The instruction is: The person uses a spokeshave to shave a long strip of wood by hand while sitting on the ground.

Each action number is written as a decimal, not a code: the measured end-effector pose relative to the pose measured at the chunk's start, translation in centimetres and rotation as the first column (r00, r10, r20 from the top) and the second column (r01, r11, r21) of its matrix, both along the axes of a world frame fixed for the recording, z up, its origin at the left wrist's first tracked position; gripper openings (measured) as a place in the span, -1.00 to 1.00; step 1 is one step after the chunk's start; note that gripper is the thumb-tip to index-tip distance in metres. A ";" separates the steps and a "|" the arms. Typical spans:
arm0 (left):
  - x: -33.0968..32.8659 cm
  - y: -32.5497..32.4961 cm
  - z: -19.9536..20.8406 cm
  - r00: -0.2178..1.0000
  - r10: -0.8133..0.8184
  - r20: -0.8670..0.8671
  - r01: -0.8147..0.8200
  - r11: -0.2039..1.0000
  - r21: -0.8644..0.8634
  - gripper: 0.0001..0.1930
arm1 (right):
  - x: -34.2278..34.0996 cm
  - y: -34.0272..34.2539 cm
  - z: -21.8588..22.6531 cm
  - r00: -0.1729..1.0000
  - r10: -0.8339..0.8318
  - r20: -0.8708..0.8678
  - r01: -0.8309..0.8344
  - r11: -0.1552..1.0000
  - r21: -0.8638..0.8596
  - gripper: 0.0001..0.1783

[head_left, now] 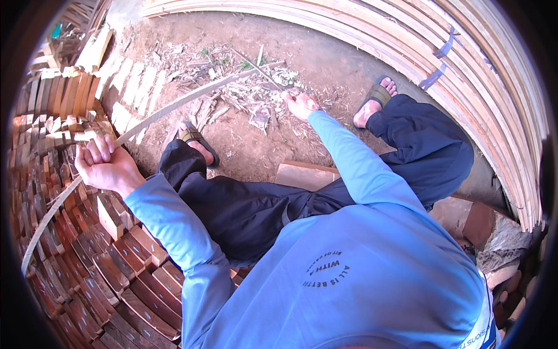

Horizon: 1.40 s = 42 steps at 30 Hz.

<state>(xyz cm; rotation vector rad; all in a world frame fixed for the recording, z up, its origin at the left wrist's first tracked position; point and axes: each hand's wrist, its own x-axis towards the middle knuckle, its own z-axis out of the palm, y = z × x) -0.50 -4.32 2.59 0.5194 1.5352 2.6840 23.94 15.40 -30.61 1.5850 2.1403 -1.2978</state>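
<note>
My left hand [109, 164] is closed around a long, narrow pale wooden strip [174, 104]. One end of the strip rises away from me over the ground, and the other runs down past the hand across stacked wood at the left. Further forward, my right hand [301, 107] is closed on a slim, dark, blade-like tool [258, 68] pointing forward and left. The tool's grip is hidden in the fingers, so its exact kind cannot be told. Its far part lies close to the strip's far end; whether they touch is unclear.
Stacks of short reddish-brown wood pieces [104, 279] fill the left side. Long pale boards [372, 29] curve along the far right, with purple ties [445, 43]. Wood shavings [261, 113] litter the dirt floor between my sandalled feet. A wooden block [305, 174] sits beneath my legs.
</note>
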 end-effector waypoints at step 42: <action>1.1 -0.6 1.0 0.794 -0.584 -0.169 0.605 0.787 0.123 -0.70 | 4.4 -0.6 5.5 0.960 0.065 -0.274 -0.115 0.978 -0.173 -0.53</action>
